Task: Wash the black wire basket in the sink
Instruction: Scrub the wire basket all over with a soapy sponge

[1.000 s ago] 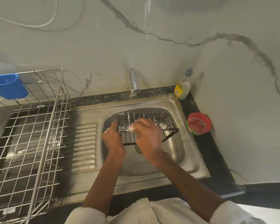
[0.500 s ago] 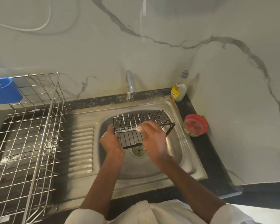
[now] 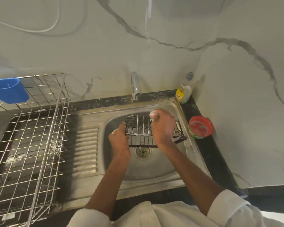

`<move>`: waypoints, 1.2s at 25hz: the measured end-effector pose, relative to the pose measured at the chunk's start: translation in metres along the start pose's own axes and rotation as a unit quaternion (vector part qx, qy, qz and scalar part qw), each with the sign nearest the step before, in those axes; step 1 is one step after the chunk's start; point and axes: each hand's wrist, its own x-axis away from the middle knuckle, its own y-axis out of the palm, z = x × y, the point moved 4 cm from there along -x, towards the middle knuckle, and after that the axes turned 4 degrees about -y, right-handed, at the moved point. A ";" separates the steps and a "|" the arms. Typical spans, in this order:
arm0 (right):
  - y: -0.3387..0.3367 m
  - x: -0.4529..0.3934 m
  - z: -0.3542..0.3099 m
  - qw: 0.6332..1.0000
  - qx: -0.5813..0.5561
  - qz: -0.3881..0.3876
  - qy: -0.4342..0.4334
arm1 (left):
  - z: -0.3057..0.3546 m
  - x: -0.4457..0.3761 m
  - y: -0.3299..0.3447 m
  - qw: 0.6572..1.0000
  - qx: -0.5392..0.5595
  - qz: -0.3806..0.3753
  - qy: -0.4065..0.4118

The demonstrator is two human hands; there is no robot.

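The black wire basket [image 3: 138, 126] is held tilted over the steel sink [image 3: 156, 167], above the drain. White foam clings to several of its wires. My left hand [image 3: 120, 140] grips the basket's left end. My right hand [image 3: 162, 126] is closed on a soapy white scrubber [image 3: 154, 114] and presses it against the basket's far right rim. The hand hides part of the basket's right side.
The tap [image 3: 134, 86] stands behind the sink; no water runs from it. A dish soap bottle [image 3: 184, 91] and a red round tub [image 3: 200, 127] sit on the black counter at right. A steel wire drying rack [image 3: 31, 145] with a blue cup [image 3: 7, 90] fills the left.
My right hand has slid with the scrubber from the basket's near left rim to its far right rim. The basket has turned a little in my left hand.
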 end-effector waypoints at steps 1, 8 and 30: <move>0.009 0.008 -0.015 0.999 -0.016 -0.020 -0.040 | 0.000 0.002 0.003 1.000 -0.008 0.003 0.007; 0.003 -0.006 0.002 0.993 0.057 -0.056 -0.087 | 0.006 0.008 0.000 1.000 0.024 -0.005 -0.012; -0.010 0.056 -0.014 0.973 0.070 -0.123 -0.184 | 0.000 0.008 -0.019 0.995 0.080 0.042 -0.040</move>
